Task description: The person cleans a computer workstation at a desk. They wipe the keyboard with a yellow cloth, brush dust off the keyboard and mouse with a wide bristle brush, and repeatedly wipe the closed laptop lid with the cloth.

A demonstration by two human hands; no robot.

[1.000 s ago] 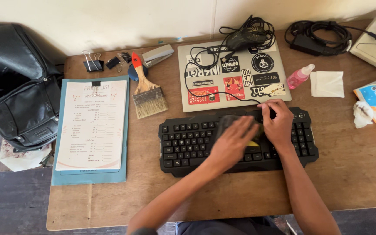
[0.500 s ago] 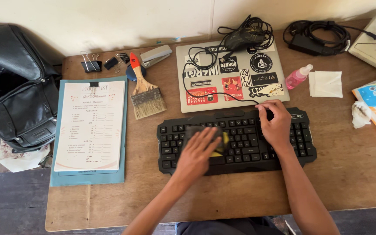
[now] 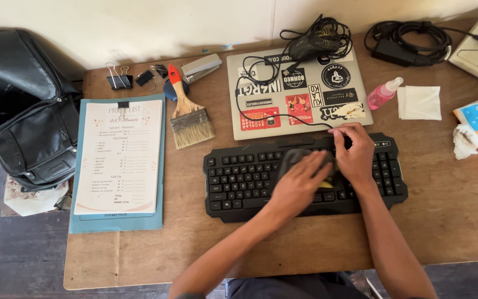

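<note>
A black keyboard (image 3: 239, 180) lies across the middle of the wooden desk (image 3: 455, 216). My left hand (image 3: 300, 185) presses a dark grey cloth (image 3: 294, 158) with a yellow edge flat onto the keys near the keyboard's middle. Just to its right, my right hand (image 3: 354, 152) rests on the keyboard's upper right part, fingers curled at the top edge, holding it in place. The two hands nearly touch.
A closed grey laptop (image 3: 297, 94) covered in stickers lies behind the keyboard, with a mouse and cable on it. A paintbrush (image 3: 186, 113), clipboard (image 3: 118, 160), stapler, binder clips, pink spray bottle (image 3: 383, 94), white tissue (image 3: 419, 103) and black bag (image 3: 20, 105) surround them.
My left hand slid the cloth left across the keys, then back right to the middle beside my right hand. My right hand stayed in place.
</note>
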